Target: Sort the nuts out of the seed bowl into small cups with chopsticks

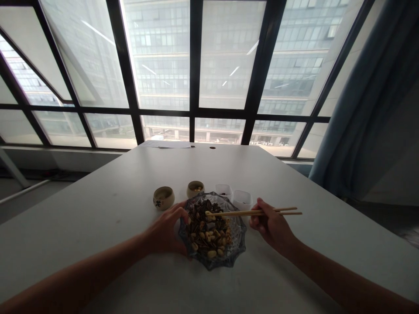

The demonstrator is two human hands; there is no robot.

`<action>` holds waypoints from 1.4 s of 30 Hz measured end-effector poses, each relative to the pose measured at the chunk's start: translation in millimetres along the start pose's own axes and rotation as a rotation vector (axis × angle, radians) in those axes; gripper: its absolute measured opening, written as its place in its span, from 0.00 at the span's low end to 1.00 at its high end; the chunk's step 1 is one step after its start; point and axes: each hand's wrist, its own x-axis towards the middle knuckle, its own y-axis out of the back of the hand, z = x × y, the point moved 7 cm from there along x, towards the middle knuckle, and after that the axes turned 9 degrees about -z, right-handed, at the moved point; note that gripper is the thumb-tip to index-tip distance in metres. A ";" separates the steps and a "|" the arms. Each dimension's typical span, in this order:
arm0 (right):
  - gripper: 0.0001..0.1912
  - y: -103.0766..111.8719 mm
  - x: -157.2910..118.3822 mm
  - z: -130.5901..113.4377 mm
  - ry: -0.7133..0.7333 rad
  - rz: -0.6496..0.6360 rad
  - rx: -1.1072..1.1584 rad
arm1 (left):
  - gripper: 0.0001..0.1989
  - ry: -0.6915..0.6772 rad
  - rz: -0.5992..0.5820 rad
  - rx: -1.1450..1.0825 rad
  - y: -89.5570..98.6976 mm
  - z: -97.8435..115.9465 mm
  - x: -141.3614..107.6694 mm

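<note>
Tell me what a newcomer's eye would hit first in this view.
Probably the glass bowl of nuts and seeds, toward the near middle of the white table, with the left hand at its side. Next, the chopsticks in the right hand, reaching over the bowl with a yellowish piece at their tips. Behind the table, bright windows fill the background.

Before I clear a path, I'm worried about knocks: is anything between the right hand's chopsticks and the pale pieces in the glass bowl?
Nothing visible. The chopsticks in the right hand reach over the glass bowl, tips at a pale piece; the left hand is opposite.
</note>
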 end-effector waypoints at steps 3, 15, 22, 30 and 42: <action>0.25 4.2 -0.4 11.3 -0.032 0.033 0.048 | 0.35 -0.022 -0.010 0.014 0.9 2.8 0.1; 0.24 9.7 -0.7 16.8 -0.032 0.023 0.031 | 0.35 0.023 0.001 0.033 4.9 5.1 -0.4; 0.26 1.3 -6.2 14.7 -0.064 0.036 0.021 | 0.36 -0.014 0.006 0.040 5.2 5.2 -0.5; 0.27 -3.7 -8.0 14.0 -0.068 0.030 0.014 | 0.36 -0.007 0.011 0.043 6.2 5.4 0.1; 0.25 0.5 -5.8 19.6 -0.105 0.038 0.020 | 0.36 -0.061 0.057 0.105 7.4 11.3 -1.0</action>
